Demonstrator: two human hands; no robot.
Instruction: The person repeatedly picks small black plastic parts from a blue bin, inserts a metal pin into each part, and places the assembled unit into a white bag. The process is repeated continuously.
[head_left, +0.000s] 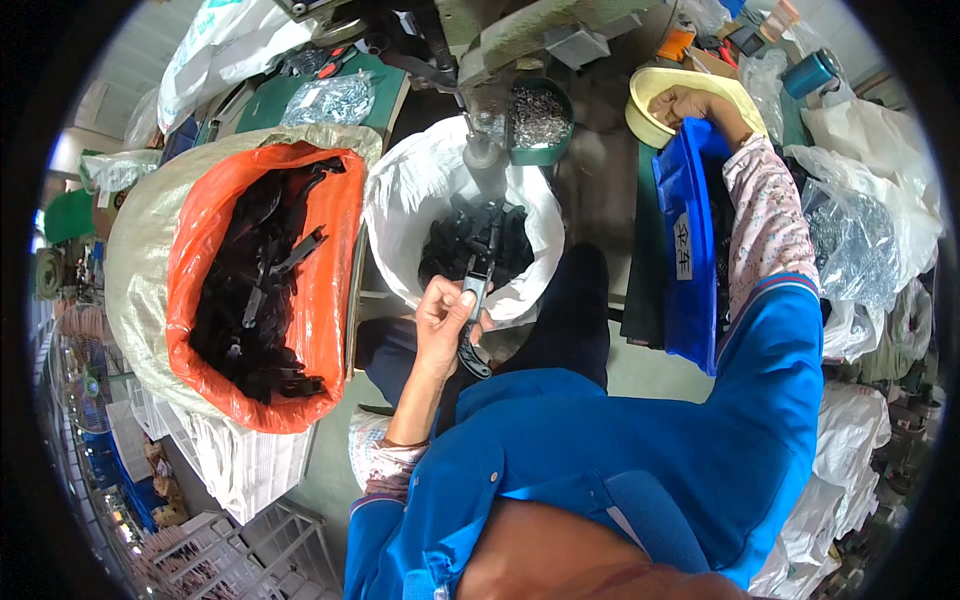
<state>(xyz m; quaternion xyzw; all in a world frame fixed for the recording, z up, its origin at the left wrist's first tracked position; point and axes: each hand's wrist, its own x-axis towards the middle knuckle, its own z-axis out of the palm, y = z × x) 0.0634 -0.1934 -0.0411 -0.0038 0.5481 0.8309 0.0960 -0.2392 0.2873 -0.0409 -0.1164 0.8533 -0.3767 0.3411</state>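
Left hand (446,322), fingers closed round a slim black part (478,287), right above the near rim of the white bag (400,190)! Right hand (684,103) dips into the yellow tub (738,92), fingers curled, load impossible to tell. Best play, I'd judge: steady that part, upper end clear, and lift cleanly over the tub's rim.

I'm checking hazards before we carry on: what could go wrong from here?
1. The left hand holds a slim black part at the white bag; if the grip slips, it could drop among the similar black pieces inside.
2. The right hand is at the yellow tub, its patterned sleeve over the blue bin; the fabric might snag.
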